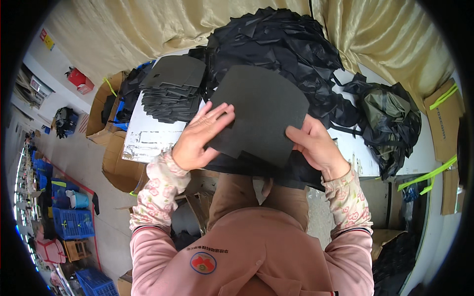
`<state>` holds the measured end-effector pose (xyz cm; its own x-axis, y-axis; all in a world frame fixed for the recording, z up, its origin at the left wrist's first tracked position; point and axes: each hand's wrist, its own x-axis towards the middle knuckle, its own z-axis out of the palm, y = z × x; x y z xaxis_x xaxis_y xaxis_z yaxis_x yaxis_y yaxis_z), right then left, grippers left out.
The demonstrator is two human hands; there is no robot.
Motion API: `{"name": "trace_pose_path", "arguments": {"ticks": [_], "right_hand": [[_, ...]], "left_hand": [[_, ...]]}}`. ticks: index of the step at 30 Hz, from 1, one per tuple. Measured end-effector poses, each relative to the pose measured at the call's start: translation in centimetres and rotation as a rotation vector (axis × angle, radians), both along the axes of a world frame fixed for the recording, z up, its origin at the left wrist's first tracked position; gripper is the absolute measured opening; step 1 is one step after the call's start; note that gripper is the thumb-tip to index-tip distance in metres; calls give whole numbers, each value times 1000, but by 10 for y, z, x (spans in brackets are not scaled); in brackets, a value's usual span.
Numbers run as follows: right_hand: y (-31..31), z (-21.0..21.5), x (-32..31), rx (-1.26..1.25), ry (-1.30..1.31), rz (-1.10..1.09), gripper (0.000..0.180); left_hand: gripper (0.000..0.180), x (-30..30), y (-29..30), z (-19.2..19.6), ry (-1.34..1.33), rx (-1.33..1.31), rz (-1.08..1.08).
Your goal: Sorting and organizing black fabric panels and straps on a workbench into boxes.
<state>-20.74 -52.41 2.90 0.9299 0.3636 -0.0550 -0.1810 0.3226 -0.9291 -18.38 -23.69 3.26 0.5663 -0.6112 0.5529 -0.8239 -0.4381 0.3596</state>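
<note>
A dark grey, stiff-looking sheet (261, 108) with a curved far edge is held up in front of me, over the table's near edge. My right hand (318, 148) grips its right edge, thumb on top and fingers behind. Against the left edge lies my left hand (200, 140), its fingers stretched out and slightly apart, the tips on the sheet's face. Black fabric (301, 167) hangs below the sheet at the table edge; how the two meet is hidden. To the left stands a stack of similar grey sheets (173, 84).
A large heap of black fabric pieces (276, 37) covers the back of the white table (148, 140). A black and olive bundle (390, 113) sits at the right. Cardboard boxes (121, 165) stand at the left, and another cardboard piece (444, 123) at the far right.
</note>
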Motion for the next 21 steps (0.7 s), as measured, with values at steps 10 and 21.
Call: {"name": "trace_pose_path", "arguments": {"ticks": [10,21], "right_hand": [[-82,-98,-37,-203,165,-161,34],[-138,-131,-56,-588,241,-279,34]], "left_hand": [[27,-10,70,-41,479,-1252,210],[17,5,126,-150,-10,-515,946]]}}
